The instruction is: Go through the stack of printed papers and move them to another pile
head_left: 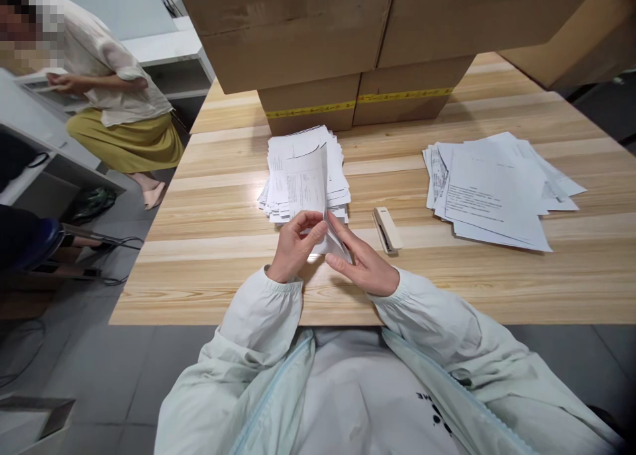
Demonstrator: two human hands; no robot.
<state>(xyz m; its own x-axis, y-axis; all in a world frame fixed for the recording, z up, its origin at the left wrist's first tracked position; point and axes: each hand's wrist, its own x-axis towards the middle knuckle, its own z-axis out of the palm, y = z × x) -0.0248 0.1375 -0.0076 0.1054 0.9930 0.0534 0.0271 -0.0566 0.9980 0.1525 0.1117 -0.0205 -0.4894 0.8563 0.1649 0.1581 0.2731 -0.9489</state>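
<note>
Printed paper sheets [307, 185] are held up, curved, between my two hands in front of a taller stack of papers [311, 140]. My left hand [297, 243] pinches the near left edge of the sheets with thumb and fingers. On the other side, my right hand [360, 259] has its fingers against the back of the sheets and its thumb at their near corner. To the right of my right hand lies a cream stapler [386, 230] on the wooden table [209, 269], touched by neither hand.
A loose fanned pile of printed papers [491, 190] lies on the right of the table. Stacked cardboard boxes [308, 38] stand at the back, the lower ones banded with yellow tape. At the far left a person [119, 77] sits beside white shelving.
</note>
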